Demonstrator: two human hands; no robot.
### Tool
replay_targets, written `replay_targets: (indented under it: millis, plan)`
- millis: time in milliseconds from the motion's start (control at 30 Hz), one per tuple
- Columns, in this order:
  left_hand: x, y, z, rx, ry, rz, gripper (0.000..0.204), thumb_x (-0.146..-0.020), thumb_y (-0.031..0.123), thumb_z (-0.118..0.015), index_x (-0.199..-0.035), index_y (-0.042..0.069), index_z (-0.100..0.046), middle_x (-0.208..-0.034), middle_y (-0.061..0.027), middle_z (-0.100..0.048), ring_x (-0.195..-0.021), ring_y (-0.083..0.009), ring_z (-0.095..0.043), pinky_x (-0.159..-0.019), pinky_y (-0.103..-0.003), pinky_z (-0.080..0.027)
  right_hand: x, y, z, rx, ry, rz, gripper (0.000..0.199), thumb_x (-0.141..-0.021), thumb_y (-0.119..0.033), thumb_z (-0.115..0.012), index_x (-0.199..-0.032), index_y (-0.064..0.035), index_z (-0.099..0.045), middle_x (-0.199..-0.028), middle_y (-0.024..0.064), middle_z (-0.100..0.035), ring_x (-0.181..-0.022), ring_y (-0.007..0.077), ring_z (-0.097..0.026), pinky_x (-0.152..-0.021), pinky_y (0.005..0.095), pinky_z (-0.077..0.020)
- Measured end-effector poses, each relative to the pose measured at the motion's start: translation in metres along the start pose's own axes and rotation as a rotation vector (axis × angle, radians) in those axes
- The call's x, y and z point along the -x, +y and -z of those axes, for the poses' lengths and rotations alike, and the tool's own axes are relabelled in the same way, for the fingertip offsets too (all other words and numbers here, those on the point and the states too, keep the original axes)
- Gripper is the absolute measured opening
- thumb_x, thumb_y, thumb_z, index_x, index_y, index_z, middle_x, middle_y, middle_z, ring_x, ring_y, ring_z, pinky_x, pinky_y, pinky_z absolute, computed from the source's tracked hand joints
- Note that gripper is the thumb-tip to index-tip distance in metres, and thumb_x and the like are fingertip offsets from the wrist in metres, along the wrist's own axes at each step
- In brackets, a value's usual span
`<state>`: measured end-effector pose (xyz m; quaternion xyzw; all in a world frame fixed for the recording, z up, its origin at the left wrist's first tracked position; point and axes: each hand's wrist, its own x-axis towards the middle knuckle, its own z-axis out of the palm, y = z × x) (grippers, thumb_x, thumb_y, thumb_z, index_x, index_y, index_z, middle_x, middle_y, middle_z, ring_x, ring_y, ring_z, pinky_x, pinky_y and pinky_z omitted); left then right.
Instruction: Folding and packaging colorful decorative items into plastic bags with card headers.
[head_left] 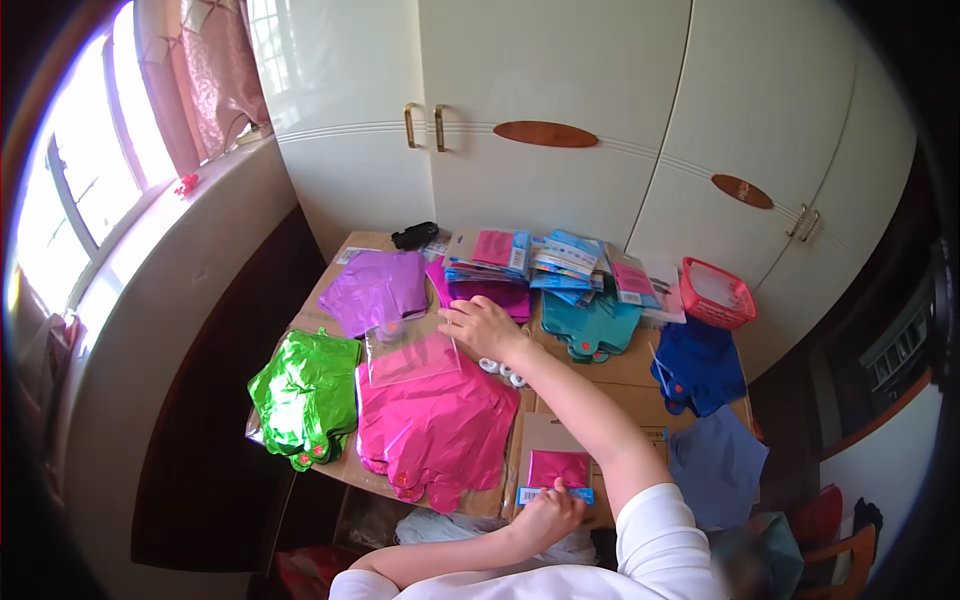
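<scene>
My left hand (550, 518) is at the table's near edge, fingers closed at the lower end of a small folded pink foil packet (558, 467) with a blue-and-white card strip (527, 496). My right arm reaches across the table. Its hand (484, 328) has its fingers closed at the upper right corner of a clear plastic bag (412, 358). This bag lies over a pile of flat bright pink foil balloons (440, 430) and meets a purple pile (375, 290). Small white rolls (500, 371) lie below my right wrist. My right fingertips are partly hidden.
Green foil balloons (303, 390) lie at the left, teal ones (592, 325) behind, dark blue (703, 368) and grey-blue (718, 465) ones at the right. Stacks of packaged packets (570, 255) and a red basket (717, 293) line the back. Cardboard (630, 385) covers the table; cabinets (550, 60) stand behind.
</scene>
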<state>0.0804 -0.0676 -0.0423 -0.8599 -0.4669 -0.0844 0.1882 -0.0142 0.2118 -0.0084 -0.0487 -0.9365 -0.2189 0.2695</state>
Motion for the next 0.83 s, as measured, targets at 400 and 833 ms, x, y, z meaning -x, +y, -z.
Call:
replay_targets:
  millis: [400,833]
  plan:
    - [-0.001,-0.005,0.002,0.050,0.008,-0.001,0.011,-0.075,0.014,-0.058,-0.079,0.004,-0.055,-0.098,-0.0295,-0.066,-0.061,-0.0186,-0.064,-0.044,-0.028,-0.050,0.213,0.190,0.082,0.082,-0.405,-1.005,0.029,-0.081,-0.006,-0.054,-0.110,-0.0014,-0.054,-0.108,0.0184,-0.064,-0.107,0.0353,-0.059,-0.090,0.0451,-0.0493]
    - [-0.003,-0.006,0.001,0.045,-0.038,-0.012,0.012,-0.074,0.015,-0.060,-0.082,0.006,-0.056,-0.100,-0.0262,-0.067,-0.060,-0.0188,-0.064,-0.041,-0.028,-0.049,0.278,0.193,0.053,-0.319,-0.409,-1.177,0.075,-0.076,-0.038,-0.071,-0.140,-0.0123,-0.040,-0.131,0.0219,-0.053,-0.123,0.0333,-0.050,-0.105,0.0417,-0.0375]
